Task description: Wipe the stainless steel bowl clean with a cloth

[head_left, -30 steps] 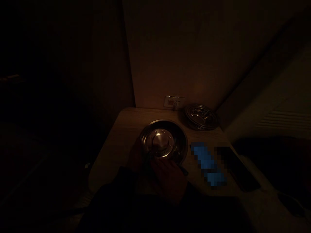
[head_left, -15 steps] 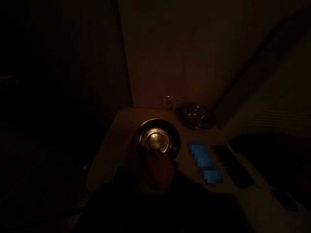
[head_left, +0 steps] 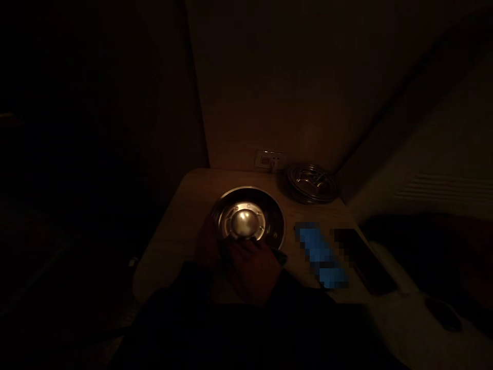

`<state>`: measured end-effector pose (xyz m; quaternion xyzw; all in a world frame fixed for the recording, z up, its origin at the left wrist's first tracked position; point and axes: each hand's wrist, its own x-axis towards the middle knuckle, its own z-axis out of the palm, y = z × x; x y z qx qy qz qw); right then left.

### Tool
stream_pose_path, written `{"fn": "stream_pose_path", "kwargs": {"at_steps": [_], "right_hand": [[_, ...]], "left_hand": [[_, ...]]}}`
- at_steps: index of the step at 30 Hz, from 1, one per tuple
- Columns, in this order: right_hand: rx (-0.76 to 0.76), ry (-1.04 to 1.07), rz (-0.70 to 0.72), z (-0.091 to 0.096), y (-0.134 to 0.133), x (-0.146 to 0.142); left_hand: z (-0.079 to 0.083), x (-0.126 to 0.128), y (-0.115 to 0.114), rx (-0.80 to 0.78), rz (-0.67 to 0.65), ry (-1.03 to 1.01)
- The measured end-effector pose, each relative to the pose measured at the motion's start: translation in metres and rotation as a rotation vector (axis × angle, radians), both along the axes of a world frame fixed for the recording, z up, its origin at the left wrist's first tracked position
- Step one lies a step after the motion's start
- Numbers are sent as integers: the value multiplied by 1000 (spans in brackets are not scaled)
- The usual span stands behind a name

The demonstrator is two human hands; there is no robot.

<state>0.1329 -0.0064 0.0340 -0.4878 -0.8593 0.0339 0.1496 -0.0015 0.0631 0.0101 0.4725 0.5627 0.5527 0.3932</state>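
The scene is very dark. A shiny steel plate (head_left: pixel 250 218) lies on a small pale table (head_left: pixel 181 231). My left hand (head_left: pixel 208 245) rests against the plate's near left rim; its fingers are too dark to make out. My right hand (head_left: pixel 252 267) is closed at the plate's near edge, and a dark tip (head_left: pixel 280 256) sticks out of it to the right. What that hand holds cannot be named. Dark sleeves cover both forearms.
A stack of steel plates (head_left: pixel 313 183) sits at the table's back right, near a wall socket (head_left: pixel 269 160). A blue blurred patch (head_left: pixel 321 254) and a dark flat object (head_left: pixel 364 259) lie to the right. Walls close in behind and at right.
The view has shifted slightly, so the plate and table sit a little further left. My right hand stays at the plate's near edge, and the bright reflection in the plate's middle has changed shape.
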Motion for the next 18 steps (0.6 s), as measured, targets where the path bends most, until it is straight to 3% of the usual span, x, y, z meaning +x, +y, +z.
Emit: {"fn": "stream_pose_path", "kwargs": {"at_steps": [5, 12, 18], "right_hand": [[-28, -101, 34, 6, -7, 21], [84, -23, 13, -7, 5, -6], [44, -75, -17, -5, -10, 16]], "left_hand": [[7, -1, -4, -8, -43, 68], [6, -4, 0, -114, 7, 142], [16, 1, -5, 23, -73, 109]]}}
